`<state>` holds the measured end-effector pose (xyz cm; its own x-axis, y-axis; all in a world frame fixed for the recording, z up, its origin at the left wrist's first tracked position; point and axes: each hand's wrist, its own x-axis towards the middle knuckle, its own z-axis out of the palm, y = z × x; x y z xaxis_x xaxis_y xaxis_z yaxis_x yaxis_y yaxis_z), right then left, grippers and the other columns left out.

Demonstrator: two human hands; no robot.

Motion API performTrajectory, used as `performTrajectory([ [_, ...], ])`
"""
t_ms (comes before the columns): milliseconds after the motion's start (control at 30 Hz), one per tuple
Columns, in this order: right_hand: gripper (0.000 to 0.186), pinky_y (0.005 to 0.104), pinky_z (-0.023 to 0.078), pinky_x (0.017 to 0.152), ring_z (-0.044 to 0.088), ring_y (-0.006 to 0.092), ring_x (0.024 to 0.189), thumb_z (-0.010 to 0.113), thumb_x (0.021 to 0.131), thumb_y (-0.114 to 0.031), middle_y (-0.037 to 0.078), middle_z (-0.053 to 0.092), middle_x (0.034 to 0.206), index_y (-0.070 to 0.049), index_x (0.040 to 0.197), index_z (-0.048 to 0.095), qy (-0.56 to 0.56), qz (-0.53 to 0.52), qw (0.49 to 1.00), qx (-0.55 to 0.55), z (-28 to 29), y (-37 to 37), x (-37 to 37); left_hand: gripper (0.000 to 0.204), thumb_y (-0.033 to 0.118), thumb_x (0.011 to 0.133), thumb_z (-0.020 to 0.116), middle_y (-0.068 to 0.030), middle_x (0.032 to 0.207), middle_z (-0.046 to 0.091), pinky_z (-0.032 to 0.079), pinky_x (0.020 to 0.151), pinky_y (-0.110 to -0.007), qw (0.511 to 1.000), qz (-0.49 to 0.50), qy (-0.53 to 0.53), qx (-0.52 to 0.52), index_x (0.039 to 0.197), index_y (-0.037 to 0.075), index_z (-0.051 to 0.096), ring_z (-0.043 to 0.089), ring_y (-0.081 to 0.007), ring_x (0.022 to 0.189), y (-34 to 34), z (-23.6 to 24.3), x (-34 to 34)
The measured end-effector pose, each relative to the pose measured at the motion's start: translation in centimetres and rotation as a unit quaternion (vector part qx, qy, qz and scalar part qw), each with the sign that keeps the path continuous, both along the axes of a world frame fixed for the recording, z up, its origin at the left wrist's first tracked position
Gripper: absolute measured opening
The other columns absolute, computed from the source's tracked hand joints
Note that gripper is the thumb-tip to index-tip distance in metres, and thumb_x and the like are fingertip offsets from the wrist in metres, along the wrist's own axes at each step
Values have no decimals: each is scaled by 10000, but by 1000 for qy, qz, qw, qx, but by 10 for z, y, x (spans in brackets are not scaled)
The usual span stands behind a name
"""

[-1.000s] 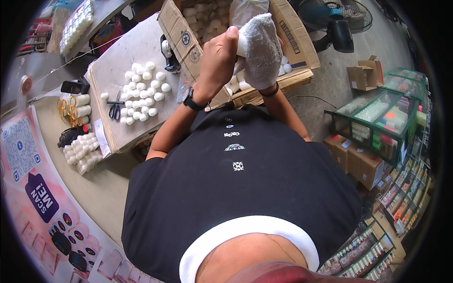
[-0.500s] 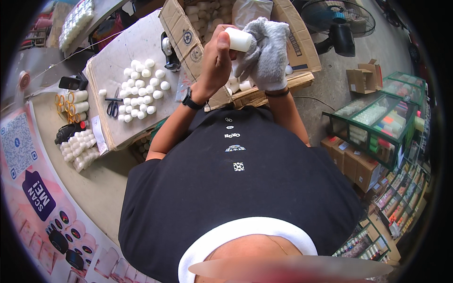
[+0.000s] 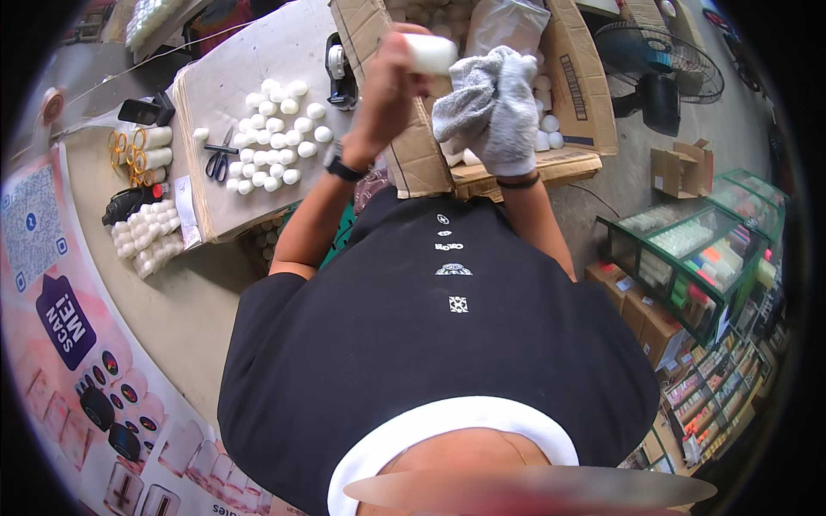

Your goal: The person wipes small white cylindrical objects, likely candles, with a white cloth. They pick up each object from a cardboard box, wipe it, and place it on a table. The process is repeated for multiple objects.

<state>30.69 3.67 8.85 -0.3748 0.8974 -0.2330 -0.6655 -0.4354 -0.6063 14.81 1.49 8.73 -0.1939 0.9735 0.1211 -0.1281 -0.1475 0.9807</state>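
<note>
My left hand (image 3: pixel 381 103), blurred by motion, grips a short, smooth white cylinder (image 3: pixel 433 54) above an open cardboard box. Rough grey fabric, like a glove, covers my right hand (image 3: pixel 509 129). Its fingers look curled in beside the cylinder, a small gap apart from it. A bunched grey fold (image 3: pixel 462 105) lies at those fingers; whether it is a separate cloth or part of the glove I cannot tell. Inside the cardboard box (image 3: pixel 578 86) are many similar white pieces (image 3: pixel 548 129) and a clear plastic bag (image 3: pixel 508 30).
Left of the box, a table (image 3: pixel 206 77) bears a cluster of white round-topped pieces (image 3: pixel 280 129), scissors (image 3: pixel 221 155) and a tape dispenser (image 3: pixel 341 73). A black fan (image 3: pixel 661 82) stands to the right, with a small open carton (image 3: pixel 680 170) and green-framed display cases (image 3: pixel 688 249) nearer.
My left hand has drawn the white cylinder away from the grey fabric, slightly left and up. The whole view has shifted, so the box and fan appear further right.
</note>
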Motion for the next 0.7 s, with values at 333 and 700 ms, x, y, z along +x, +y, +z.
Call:
performTrajectory([
  [333, 356, 401, 519, 735, 648, 239, 819, 671, 798, -196, 94, 653, 977, -27, 1109, 631, -574, 10, 607, 549, 17, 25, 11, 533, 478, 1048, 270, 11, 703, 382, 306, 525, -242, 954, 17, -297, -42, 1019, 9, 520, 329, -97, 608, 25, -17, -100],
  [700, 420, 402, 447, 856, 623, 233, 958, 632, 868, -217, 26, 635, 1075, -99, 1263, 549, -678, 35, 461, 572, 5, 37, 49, 420, 422, 939, 610, -143, 1174, 641, 470, 905, -538, 670, 102, 681, -279, 1231, 124, 558, 596, -361, 1130, 95, -237, -298],
])
